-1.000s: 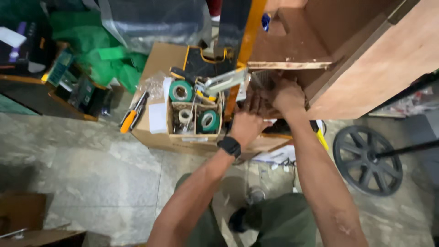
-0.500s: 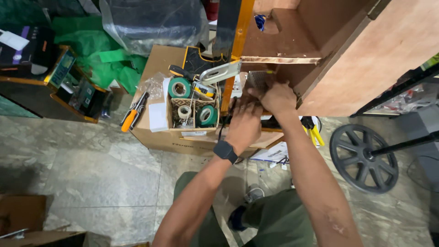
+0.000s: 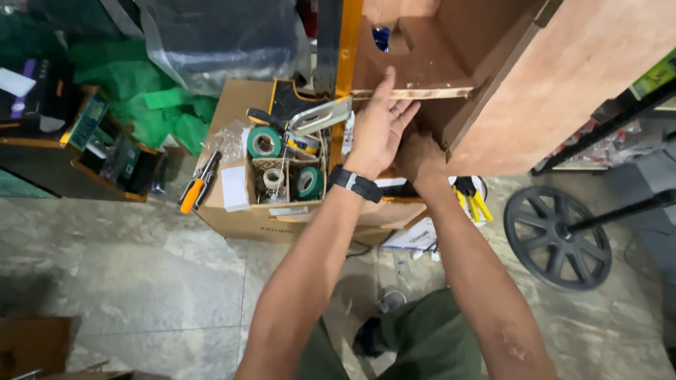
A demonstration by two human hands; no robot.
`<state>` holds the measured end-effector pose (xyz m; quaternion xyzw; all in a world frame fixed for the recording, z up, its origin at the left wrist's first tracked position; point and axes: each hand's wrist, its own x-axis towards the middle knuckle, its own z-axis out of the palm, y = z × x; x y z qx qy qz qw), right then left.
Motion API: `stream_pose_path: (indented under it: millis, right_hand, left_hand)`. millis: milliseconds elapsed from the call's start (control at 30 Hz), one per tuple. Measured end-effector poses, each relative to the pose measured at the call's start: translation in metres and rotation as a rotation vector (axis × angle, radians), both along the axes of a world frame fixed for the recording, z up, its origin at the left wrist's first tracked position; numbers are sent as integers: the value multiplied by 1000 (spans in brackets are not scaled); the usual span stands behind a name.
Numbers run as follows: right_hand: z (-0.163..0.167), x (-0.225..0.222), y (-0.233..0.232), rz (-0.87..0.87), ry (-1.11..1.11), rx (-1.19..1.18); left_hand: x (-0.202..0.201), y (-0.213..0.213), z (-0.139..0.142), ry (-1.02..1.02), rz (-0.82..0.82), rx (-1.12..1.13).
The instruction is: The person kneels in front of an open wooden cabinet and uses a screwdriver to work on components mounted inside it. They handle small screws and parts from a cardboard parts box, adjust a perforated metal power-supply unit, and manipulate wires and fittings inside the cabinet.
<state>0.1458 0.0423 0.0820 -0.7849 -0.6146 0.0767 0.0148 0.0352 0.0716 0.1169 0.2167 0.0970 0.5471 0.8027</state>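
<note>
Left hand [image 3: 378, 130] flat, fingers apart, against stiff, likely heavy plywood cabinet [image 3: 563, 77]; right hand [image 3: 420, 158] grip beneath, state unclear; best held by edges

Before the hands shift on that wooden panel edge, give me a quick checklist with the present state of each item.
1. Left hand flat against the light edge of the brown wooden panel: ok.
2. Right hand placed under the panel: ok, but whether it grips anything: cannot tell.
3. Fingers clear of a pinch point at the panel joint: cannot tell.
4. Open cardboard box of green tape rolls beside the left wrist, crowding the work: not ok.
5. Orange-handled pliers within reach at the box's edge: ok.
6. Black spoked wheel apart from the arms: ok.
</note>
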Motion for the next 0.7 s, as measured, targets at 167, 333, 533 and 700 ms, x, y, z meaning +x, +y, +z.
stream_pose_path:
  millis: [167, 333, 533, 700]
  right_hand:
    - [7, 12, -14, 125, 137, 178]
    - [19, 16, -35, 106, 782, 509]
    - [64, 18, -32, -124, 2073, 359]
    - [66, 6, -8, -148, 1931, 569]
  left_hand:
    - [-22, -24, -27, 247, 51, 282]
    - [-42, -77, -69, 1297, 472, 775]
    - [-46, -81, -100, 1829, 840, 1203]
    - [-50, -70, -113, 1816, 869, 1326]
